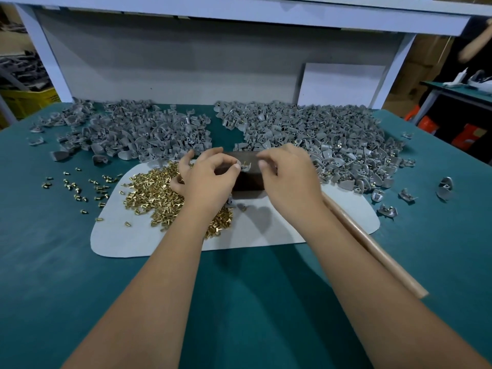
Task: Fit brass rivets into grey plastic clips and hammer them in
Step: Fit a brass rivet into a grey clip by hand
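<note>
Left hand [206, 179] pinches a grey clip [243, 166] with rivet on the dark block [247, 179]; right hand [288, 179] curled beside it (grip unclear).

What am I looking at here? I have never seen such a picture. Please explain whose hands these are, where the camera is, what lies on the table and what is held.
There is no machine. A person works with two bare hands, and one camera worn on the head looks forward and down, so both arms reach in from below.

The green table carries a pale mat with a heap of brass rivets; some loose rivets lie left of it. Behind are two heaps of grey clips: the left heap and the right heap; some clips on the right show brass. A dark block stands on the mat, and a wooden handle, perhaps the hammer's, lies under the right arm.

The left hand pinches a small clip with a rivet over the block. The right hand is beside it with curled fingers; what it holds is not clear.
</note>
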